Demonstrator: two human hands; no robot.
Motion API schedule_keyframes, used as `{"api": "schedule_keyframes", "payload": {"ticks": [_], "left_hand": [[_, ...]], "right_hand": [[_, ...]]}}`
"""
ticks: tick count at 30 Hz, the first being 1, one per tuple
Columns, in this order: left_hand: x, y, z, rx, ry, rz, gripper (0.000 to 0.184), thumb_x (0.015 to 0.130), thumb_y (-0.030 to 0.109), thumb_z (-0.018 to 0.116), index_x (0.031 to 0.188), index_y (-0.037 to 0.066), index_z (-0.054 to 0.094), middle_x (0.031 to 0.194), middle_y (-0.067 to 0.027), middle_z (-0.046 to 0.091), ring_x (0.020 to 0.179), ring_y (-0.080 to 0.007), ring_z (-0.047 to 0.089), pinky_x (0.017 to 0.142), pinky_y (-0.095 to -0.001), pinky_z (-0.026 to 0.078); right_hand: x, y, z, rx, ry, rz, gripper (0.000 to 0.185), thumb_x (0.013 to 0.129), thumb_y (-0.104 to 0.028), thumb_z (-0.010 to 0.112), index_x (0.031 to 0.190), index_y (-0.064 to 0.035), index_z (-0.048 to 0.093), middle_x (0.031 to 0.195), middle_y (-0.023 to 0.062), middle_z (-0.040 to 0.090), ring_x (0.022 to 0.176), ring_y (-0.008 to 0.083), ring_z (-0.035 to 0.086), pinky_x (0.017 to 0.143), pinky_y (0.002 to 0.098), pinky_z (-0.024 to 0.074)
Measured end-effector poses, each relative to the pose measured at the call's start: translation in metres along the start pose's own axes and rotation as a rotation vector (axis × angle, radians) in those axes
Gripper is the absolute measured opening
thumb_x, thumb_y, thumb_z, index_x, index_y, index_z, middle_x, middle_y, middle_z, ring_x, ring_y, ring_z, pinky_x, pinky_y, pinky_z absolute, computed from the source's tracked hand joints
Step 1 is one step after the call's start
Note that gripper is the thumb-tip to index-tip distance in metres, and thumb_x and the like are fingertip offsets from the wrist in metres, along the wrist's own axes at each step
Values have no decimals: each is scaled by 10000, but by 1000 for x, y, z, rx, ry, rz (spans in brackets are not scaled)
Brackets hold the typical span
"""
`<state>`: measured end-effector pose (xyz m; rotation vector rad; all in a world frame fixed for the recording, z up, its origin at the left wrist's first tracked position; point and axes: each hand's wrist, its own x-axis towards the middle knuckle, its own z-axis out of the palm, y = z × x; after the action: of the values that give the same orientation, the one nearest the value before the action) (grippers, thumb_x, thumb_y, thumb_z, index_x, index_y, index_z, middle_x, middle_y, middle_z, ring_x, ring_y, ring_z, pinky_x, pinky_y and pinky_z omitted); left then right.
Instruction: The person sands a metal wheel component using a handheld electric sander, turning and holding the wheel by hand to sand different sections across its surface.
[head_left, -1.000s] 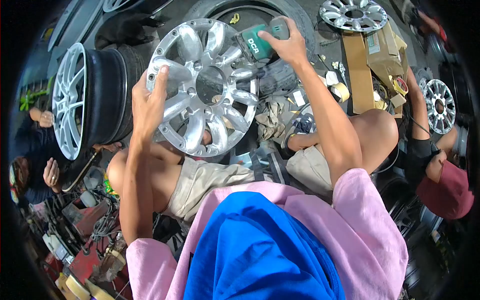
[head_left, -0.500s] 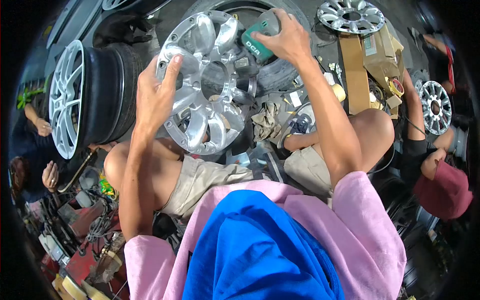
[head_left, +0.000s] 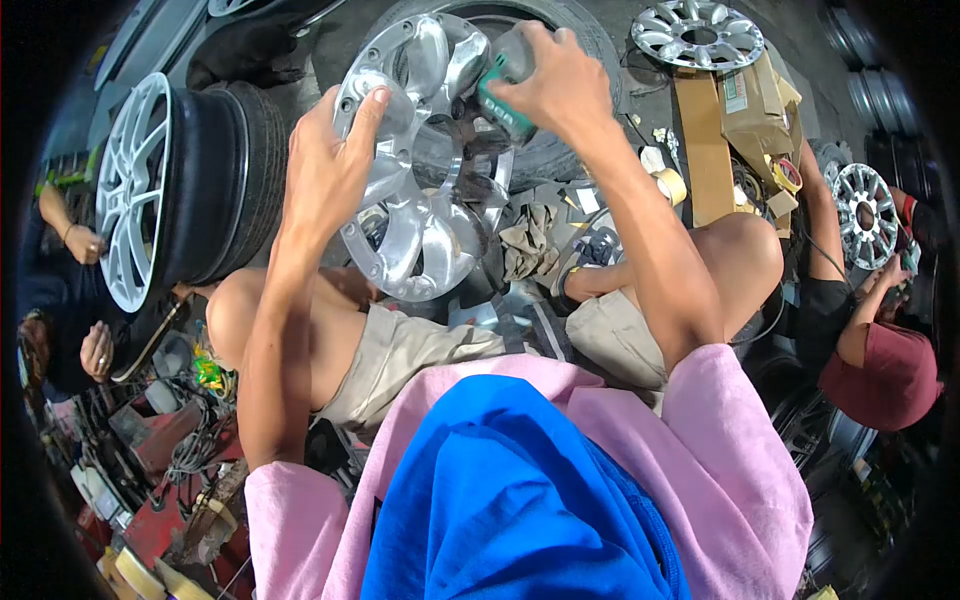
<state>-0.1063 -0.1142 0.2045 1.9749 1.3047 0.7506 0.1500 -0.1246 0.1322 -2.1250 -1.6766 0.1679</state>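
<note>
My left hand (head_left: 335, 160) grips the left rim of a shiny silver wheel face (head_left: 432, 245), its thumb lying over the front. The wheel face is tilted, with its right side turned away from me. In my right hand (head_left: 560, 85) is a green power tool (head_left: 505, 100) marked with white letters, smeared by motion. The tool is at the upper right part of the wheel face, over the spokes; its working side is hidden. Behind both lies a large tire (head_left: 590, 55) on the floor.
At the left stands a wheel with white spokes (head_left: 135, 195) and a tire. Cardboard (head_left: 705, 150), a tape roll (head_left: 670, 186) and another silver wheel face (head_left: 697, 36) lie at the right. One person (head_left: 70, 240) is at far left; another (head_left: 880, 375), in a maroon cap, holds a smaller wheel face (head_left: 864, 215).
The wheel face has turned to a steeper angle and shifted slightly right with my left hand. My right hand and the tool have shifted slightly left. The right-hand person's arm has risen toward the smaller wheel face.
</note>
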Motion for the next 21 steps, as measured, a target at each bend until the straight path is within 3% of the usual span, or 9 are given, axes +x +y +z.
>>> {"api": "schedule_keyframes", "payload": {"ticks": [3, 6, 8, 9, 11, 16, 21], "left_hand": [[8, -4, 2, 28, 12, -9, 492, 1024, 386, 646, 1119, -94, 693, 893, -245, 745, 841, -299, 725, 805, -415, 532], [14, -7, 4, 23, 28, 30, 507, 1010, 403, 655, 1099, -94, 693, 879, -264, 738, 847, -345, 730, 803, -437, 531], [18, -4, 2, 151, -23, -37, 476, 1047, 390, 628, 1188, -59, 703, 974, -154, 763, 917, -156, 662, 868, -343, 520], [19, -4, 3, 149, -18, -31, 476, 1047, 390, 628, 1188, -59, 703, 974, -154, 763, 917, -156, 662, 868, -343, 520], [20, -6, 9, 36, 40, 30, 522, 1003, 418, 652, 1086, -95, 691, 881, -290, 723, 867, -399, 724, 817, -462, 527], [31, -3, 8, 93, 1, 9, 545, 992, 444, 649, 1086, -90, 700, 916, -309, 724, 925, -432, 721, 856, -472, 530], [51, -10, 16, 150, 28, 20, 589, 978, 474, 643, 1083, -102, 704, 966, -345, 719, 1010, -473, 717, 908, -490, 535]], "right_hand": [[-13, -26, -13, -27, -84, -8, 742, 736, -420, 852, 1387, -184, 587, 1284, 239, 590, 1031, 484, 703, 905, 542, 586], [-7, -9, -1, -7, 18, -14, 743, 751, -449, 839, 1396, -180, 587, 1276, 231, 603, 1016, 475, 708, 893, 536, 589], [-3, 5, 2, -29, 96, 32, 754, 764, -478, 834, 1409, -180, 580, 1253, 226, 611, 1011, 457, 713, 885, 524, 592], [0, 11, 3, -31, 104, 30, 754, 764, -478, 834, 1409, -180, 580, 1253, 226, 611, 1011, 457, 713, 885, 524, 592], [-2, 24, 9, 41, 121, 32, 743, 750, -444, 861, 1392, -193, 585, 1282, 219, 580, 1001, 492, 703, 888, 551, 583], [-29, -4, 4, 51, 57, -31, 695, 778, -454, 827, 1379, -213, 574, 1236, 168, 594, 967, 465, 707, 851, 537, 594], [-22, 4, 11, 33, 122, -69, 687, 776, -432, 836, 1372, -208, 579, 1221, 182, 594, 946, 462, 713, 826, 544, 598]]}}
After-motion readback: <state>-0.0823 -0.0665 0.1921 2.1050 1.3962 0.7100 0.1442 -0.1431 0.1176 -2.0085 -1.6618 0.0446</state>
